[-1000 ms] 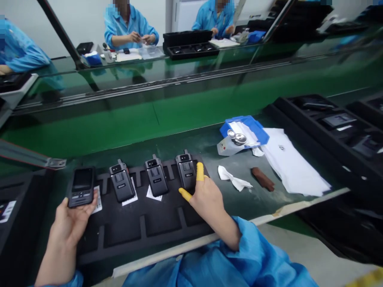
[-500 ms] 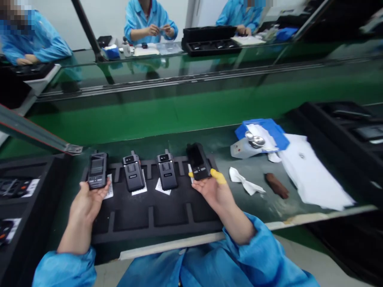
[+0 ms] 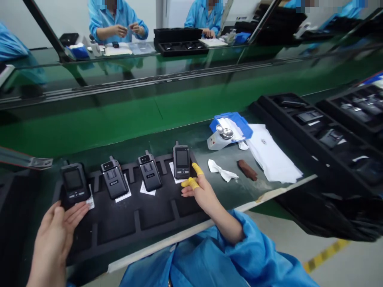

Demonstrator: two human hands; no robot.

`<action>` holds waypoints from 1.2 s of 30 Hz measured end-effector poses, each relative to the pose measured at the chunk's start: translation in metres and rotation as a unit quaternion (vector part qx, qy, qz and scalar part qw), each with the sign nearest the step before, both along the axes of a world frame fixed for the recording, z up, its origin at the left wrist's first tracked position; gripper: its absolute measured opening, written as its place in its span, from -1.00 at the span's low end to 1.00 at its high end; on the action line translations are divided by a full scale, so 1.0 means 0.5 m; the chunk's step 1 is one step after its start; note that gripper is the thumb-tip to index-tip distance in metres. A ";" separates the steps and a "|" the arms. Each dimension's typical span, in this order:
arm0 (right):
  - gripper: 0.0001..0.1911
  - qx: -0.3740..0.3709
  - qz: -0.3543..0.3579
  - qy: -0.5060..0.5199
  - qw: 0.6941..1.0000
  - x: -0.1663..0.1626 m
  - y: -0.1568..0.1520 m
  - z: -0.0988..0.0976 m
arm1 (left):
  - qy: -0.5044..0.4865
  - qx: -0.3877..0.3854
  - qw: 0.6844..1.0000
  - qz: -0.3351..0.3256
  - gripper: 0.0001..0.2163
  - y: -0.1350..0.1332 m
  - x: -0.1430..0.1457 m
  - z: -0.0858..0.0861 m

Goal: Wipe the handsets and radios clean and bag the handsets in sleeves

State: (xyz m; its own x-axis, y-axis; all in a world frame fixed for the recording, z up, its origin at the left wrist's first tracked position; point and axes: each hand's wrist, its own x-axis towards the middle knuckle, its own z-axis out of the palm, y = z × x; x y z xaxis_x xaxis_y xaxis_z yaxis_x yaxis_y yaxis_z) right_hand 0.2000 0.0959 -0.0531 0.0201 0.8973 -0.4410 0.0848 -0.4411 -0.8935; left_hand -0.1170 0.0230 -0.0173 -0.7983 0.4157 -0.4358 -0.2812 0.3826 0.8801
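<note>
Four handheld radios lie in a row along the far side of a black foam tray (image 3: 115, 235). The outer ones, the left radio (image 3: 74, 181) and the right radio (image 3: 181, 159), face screen up. Both middle ones, a radio (image 3: 114, 181) and another radio (image 3: 149, 173), show their backs. White paper slips stick out beside or under them. My left hand (image 3: 58, 231) is open, its stretched fingers at the left radio's lower edge, thumb apart from it. My right hand (image 3: 202, 189), with yellow finger cots, is open at the right radio's lower right corner.
To the right are a crumpled white tissue (image 3: 223, 171), a brown cloth piece (image 3: 247, 170), a white bottle (image 3: 218, 141), a blue bin (image 3: 243, 129) and white sheets (image 3: 271, 155). Further right stands a black device tray (image 3: 317, 155). Co-workers in blue sit across the glass panel.
The view has swung right, showing more black trays. My right hand has let go of the right radio, which now lies in the tray. My left thumb has come away from the left radio.
</note>
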 end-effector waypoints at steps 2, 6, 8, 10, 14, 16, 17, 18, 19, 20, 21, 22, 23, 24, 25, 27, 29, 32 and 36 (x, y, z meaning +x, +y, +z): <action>-0.46 0.080 0.051 -0.144 0.985 -0.002 -0.009 0.006 | 0.109 -0.015 0.994 -0.017 -0.59 -0.019 0.007 -0.010; -0.56 0.260 0.183 -0.389 0.865 -0.059 -0.016 0.018 | 0.382 -0.066 0.905 -0.176 -0.27 -0.023 0.067 -0.033; -0.44 0.306 0.241 -0.459 0.799 -0.104 -0.015 0.015 | 0.477 -0.109 0.831 -0.265 -0.24 -0.004 0.109 -0.040; -0.31 0.321 0.274 -0.502 0.755 -0.143 -0.012 0.006 | 0.520 -0.171 0.779 -0.305 -0.21 0.020 0.143 -0.044; -0.30 0.314 0.282 -0.521 0.742 -0.170 -0.008 -0.010 | 0.534 -0.245 0.743 -0.322 -0.24 0.048 0.163 -0.051; -0.34 0.310 0.273 -0.498 0.763 -0.164 -0.007 -0.011 | 0.511 -0.227 0.768 -0.312 -0.24 0.047 0.156 -0.051; -0.34 0.308 0.262 -0.474 0.782 -0.158 -0.006 -0.009 | 0.491 -0.202 0.793 -0.300 -0.24 0.044 0.151 -0.050; -0.33 0.303 0.247 -0.444 0.806 -0.152 -0.005 -0.007 | 0.462 -0.170 0.825 -0.279 -0.23 0.040 0.145 -0.049; -0.31 0.291 0.229 -0.407 0.835 -0.147 -0.004 -0.004 | 0.417 -0.132 0.863 -0.252 -0.23 0.036 0.139 -0.047; -0.28 0.271 0.211 -0.363 0.866 -0.142 -0.002 0.000 | 0.347 -0.085 0.910 -0.212 -0.24 0.033 0.132 -0.045; -0.27 0.243 0.192 -0.310 0.899 -0.138 0.000 0.003 | 0.255 -0.029 0.952 -0.166 -0.26 0.032 0.125 -0.043; -0.27 0.212 0.174 -0.247 0.929 -0.135 0.002 0.005 | 0.156 0.026 0.980 -0.122 -0.31 0.032 0.119 -0.041; -0.30 0.180 0.156 -0.172 0.956 -0.134 0.005 0.008 | 0.062 0.077 0.991 -0.086 -0.38 0.035 0.114 -0.039; -0.33 0.151 0.137 -0.090 0.975 -0.135 0.008 0.010 | -0.014 0.120 0.991 -0.063 -0.45 0.039 0.110 -0.035; -0.37 0.126 0.114 -0.006 0.985 -0.138 0.010 0.013 | -0.068 0.154 0.984 -0.055 -0.53 0.044 0.107 -0.032; -0.41 0.080 0.074 0.146 0.983 -0.151 0.013 0.018 | -0.129 0.187 0.971 -0.067 -0.67 0.058 0.107 -0.023; -0.44 0.020 0.053 0.258 0.965 -0.169 0.016 0.022 | -0.194 0.206 0.956 -0.077 -0.76 0.074 0.113 -0.014; -0.60 -0.066 0.044 0.361 0.929 -0.198 0.021 0.022 | -0.279 0.217 0.933 -0.074 -0.80 0.091 0.126 -0.008; -0.77 -0.126 0.045 0.394 0.909 -0.211 0.023 0.021 | -0.354 0.221 0.908 -0.043 -0.76 0.092 0.138 -0.010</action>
